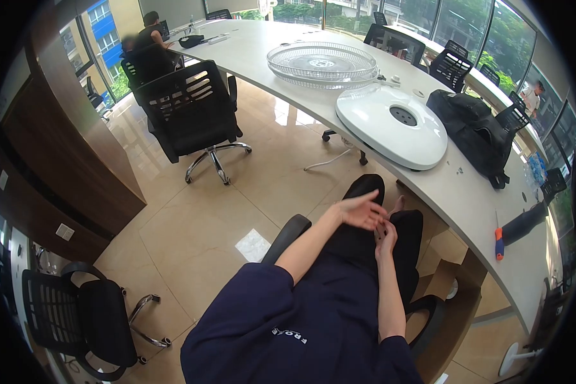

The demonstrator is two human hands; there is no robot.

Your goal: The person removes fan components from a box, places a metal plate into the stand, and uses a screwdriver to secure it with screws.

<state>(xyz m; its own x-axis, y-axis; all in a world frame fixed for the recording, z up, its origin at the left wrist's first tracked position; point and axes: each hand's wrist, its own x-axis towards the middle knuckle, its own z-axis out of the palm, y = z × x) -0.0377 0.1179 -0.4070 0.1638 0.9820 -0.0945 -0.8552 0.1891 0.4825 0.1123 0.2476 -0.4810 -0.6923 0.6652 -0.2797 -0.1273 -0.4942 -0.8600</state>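
Both my hands are over my lap, away from the table. My left hand [363, 210] has its fingers stretched out and apart, holding nothing. Close beside it, its fingertips near the left one's, is my right hand [384, 239], with curled fingers; whether something small is in them cannot be made out. On the white table [301, 100] ahead lie a round white base [371, 121] with a dark centre and, behind it, stacked round fan grilles [323, 63].
A black bag [470, 131] and a screwdriver [499, 244] lie on the table's right part. An open cardboard box [457, 307] stands low at my right. Black office chairs [185, 105] are at the left. People sit far back left; another person is far right.
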